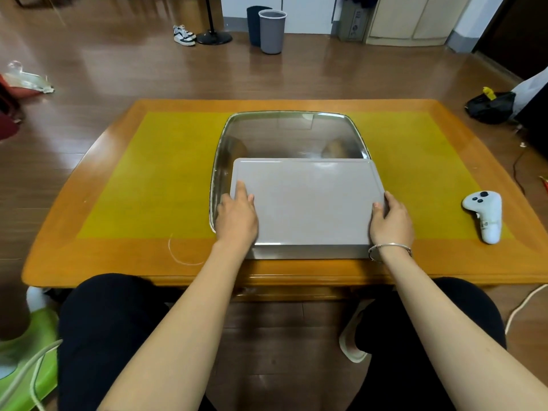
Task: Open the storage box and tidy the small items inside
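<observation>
A flat grey storage box [308, 200] with its lid closed lies on the near part of a shiny metal tray [284, 129] in the middle of the table. My left hand [235, 216] rests on the lid's left edge, fingers spread over the top and side. At the box's right edge my right hand [391, 221] grips the side, thumb on the lid, a thin bracelet on the wrist. Whatever the box holds is hidden under the lid.
The orange wooden table [89, 203] carries a yellow mat [154, 179]. A white handheld controller [486, 216] lies at the right. Beyond the table, on the wooden floor, stand two bins [271, 31], a shoe [184, 35] and a black bag [490, 106].
</observation>
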Tool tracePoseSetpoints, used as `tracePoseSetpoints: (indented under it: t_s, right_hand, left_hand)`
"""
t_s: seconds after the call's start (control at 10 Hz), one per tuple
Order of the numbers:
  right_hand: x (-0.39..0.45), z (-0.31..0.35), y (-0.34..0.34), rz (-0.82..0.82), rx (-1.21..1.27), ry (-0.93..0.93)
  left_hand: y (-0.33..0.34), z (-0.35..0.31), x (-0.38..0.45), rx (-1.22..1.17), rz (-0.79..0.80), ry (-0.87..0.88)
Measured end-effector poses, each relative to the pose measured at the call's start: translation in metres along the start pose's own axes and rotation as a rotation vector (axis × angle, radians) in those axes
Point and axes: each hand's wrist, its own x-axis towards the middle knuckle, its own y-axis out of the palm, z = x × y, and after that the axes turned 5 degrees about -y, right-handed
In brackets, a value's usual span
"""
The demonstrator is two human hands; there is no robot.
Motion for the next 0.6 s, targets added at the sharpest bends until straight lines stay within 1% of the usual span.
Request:
tracePoseSetpoints:
  t_s: [0.2, 0.4, 0.5, 0.6]
  right_hand:
    - [0.044, 0.015, 0.019, 0.035, 0.0, 0.005]
    - [0.065, 0.019, 0.029, 0.048, -0.003, 0.004]
    - [0.061, 0.024, 0.022, 0.115, 0.0, 0.012]
    - [0.062, 0.03, -0.003, 0.08, 0.075, 0.015]
  left_hand:
    - [0.004, -0.012, 0.049, 0.027, 0.014, 0.001]
    - [0.005, -0.016, 0.073, 0.014, 0.036, 0.0]
    - [-0.002, -0.019, 0.072, -0.075, 0.082, 0.0]
    - [-0.015, -0.006, 0.074, -0.295, 0.058, -0.046]
